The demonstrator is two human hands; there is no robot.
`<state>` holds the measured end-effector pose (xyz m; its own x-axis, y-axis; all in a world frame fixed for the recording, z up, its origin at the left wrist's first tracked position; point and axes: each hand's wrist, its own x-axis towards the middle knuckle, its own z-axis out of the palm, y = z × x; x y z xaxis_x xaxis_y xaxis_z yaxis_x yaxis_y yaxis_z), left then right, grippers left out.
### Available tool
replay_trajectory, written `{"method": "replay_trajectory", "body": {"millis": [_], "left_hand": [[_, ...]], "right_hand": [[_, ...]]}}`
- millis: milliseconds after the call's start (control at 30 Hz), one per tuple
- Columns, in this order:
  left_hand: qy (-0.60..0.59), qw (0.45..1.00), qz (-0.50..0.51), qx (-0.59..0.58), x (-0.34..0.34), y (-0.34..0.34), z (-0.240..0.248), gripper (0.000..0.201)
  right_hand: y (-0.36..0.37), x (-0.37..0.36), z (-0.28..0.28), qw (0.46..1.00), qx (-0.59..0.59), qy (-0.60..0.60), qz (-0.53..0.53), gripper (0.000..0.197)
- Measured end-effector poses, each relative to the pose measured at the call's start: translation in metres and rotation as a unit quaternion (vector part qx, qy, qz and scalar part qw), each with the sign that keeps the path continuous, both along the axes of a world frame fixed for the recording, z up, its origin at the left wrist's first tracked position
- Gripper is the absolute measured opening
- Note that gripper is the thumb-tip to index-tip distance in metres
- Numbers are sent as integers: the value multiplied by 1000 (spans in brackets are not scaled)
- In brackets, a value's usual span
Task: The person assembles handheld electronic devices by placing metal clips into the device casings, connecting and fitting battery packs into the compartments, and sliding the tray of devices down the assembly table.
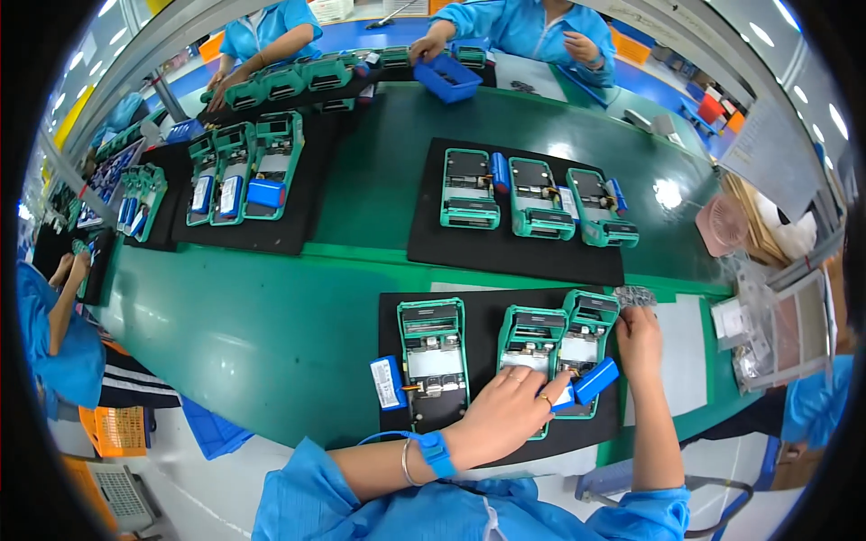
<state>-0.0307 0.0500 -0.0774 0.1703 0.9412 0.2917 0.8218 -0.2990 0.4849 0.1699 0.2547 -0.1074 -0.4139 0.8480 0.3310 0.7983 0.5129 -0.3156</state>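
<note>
On a black mat in front of me lie three green-framed electronic housings: a left one (434, 347), a middle one (532, 326) and a right one (585, 338). My left hand (505, 410) rests across the middle housing, its fingers spread towards the right one. A blue battery pack (596, 380) lies over the right housing, and another blue pack shows partly beside my left fingertips. A blue pack with a white label (388, 383) is wired to the left housing. My right hand (640, 338) has its fingers bunched at a heap of small metal parts (636, 296); anything between them is hidden.
Beyond lies a second black mat (428, 243) with three similar housings, and more mats with housings stand at the left. Co-workers sit across the table and at the left; one holds a blue bin (448, 79). A pink fan (723, 224) and plastic bags are at the right.
</note>
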Motion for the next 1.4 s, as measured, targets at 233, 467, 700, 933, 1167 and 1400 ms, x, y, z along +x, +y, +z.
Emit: {"method": "replay_trajectory", "body": {"millis": [233,467,700,933,1167,1400], "left_hand": [[-66,992,101,44,-26,-13,13,59],[41,990,126,38,-46,-30,22,56],[117,992,-44,-5,-30,-28,15,66],[123,992,-19,0,-27,-31,13,63],[131,990,-51,-16,-45,-33,11,67],[114,993,-17,-23,-27,-30,3,67]], "right_hand": [[-4,-7,15,986,70,-148,41,8],[0,-11,21,933,153,-314,90,10],[8,-6,27,918,151,-349,116,8],[-11,35,37,959,-280,4,-48,17],[-27,46,31,988,-150,15,20,12],[-21,50,30,948,67,-216,225,7]]}}
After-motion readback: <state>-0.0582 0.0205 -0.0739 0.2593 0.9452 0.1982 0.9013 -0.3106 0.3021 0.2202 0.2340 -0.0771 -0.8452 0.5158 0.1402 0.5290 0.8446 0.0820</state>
